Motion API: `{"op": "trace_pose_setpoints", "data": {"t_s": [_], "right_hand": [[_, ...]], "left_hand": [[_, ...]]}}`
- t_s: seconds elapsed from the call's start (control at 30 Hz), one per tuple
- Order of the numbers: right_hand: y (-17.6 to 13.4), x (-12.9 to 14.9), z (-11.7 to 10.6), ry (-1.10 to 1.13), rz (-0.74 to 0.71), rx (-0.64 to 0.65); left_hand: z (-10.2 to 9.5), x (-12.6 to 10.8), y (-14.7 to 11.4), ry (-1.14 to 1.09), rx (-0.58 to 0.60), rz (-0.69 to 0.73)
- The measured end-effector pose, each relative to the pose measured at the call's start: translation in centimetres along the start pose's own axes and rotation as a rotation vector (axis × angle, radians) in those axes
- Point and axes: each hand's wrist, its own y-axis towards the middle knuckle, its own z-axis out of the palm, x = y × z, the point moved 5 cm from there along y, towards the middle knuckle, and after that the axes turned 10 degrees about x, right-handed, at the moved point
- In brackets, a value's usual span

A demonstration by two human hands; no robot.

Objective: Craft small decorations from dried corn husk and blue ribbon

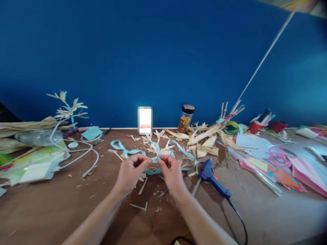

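Between my two hands stands a small spray of pale corn-husk flowers (159,136), its stem wrapped in light blue ribbon. With thumb and fingertips my left hand (131,170) pinches the light blue ribbon (139,151), whose loose length curls away over the table to the left and behind. My right hand (172,170) is closed in a pinch on the flower stem, close to the left fingertips. Just right of my right hand lies a blue hot glue gun (213,178), its black cord running toward the front edge.
Husk scraps litter the brown table (84,211). A black-lidded jar (186,119) and dried husks (206,136) sit at the back right. Pink scissors (279,157) and coloured papers lie farther right. On the left are a finished-looking husk spray (70,109), a clear bottle (38,137) and a white cable (95,163).
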Motion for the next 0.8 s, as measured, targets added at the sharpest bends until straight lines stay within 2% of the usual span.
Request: {"op": "trace_pose_setpoints", "data": {"t_s": [0.23, 0.37, 0.47, 0.57, 0.8], "right_hand": [[0.1, -0.9, 0.0, 0.069, -0.015, -0.005], [0.1, -0.7, 0.0, 0.072, 0.008, 0.002], [0.0, -0.4, 0.1, 0.074, 0.003, 0.008], [0.0, -0.4, 0.2, 0.075, 0.010, 0.007], [0.0, -0.5, 0.1, 0.089, 0.017, -0.008]], "left_hand": [[0.1, 0.4, 0.1, -0.185, -0.006, -0.029], [0.3, 0.2, -0.2, -0.265, 0.069, 0.012], [0.5, 0.3, -0.1, -0.331, 0.101, -0.028], [0.8, 0.4, 0.0, -0.351, 0.109, -0.084], [1.0, 0.7, 0.0, -0.366, 0.122, -0.113]]}}
